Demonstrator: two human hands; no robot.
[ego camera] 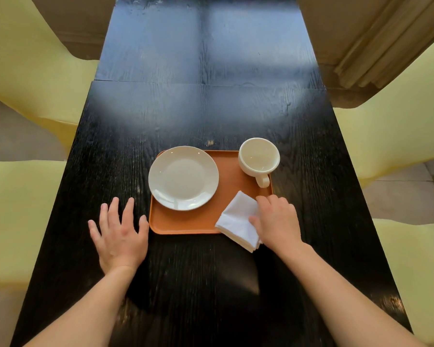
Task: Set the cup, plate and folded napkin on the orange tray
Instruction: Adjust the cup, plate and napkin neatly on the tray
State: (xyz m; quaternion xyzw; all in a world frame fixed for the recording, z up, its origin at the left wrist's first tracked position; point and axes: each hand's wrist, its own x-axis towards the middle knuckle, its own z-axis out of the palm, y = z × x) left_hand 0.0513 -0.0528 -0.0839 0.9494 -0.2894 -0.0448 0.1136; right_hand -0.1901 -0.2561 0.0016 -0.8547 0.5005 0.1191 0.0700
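- The folded white paper napkin (238, 222) is a layered square lying cornerwise over the near right corner of the flat orange plastic tray (226, 189), partly overhanging onto the black wood-grain table (198, 108).
- The right hand (277, 221) pinches the napkin's right edge.
- The left hand (119, 235) lies spread flat, thumb touching the tray's left rim.
- The round white plate (183, 178) overlaps the tray's far left edge; the white handled cup (259, 159) fills its far right corner.
- Bare tabletop stretches beyond the tray.
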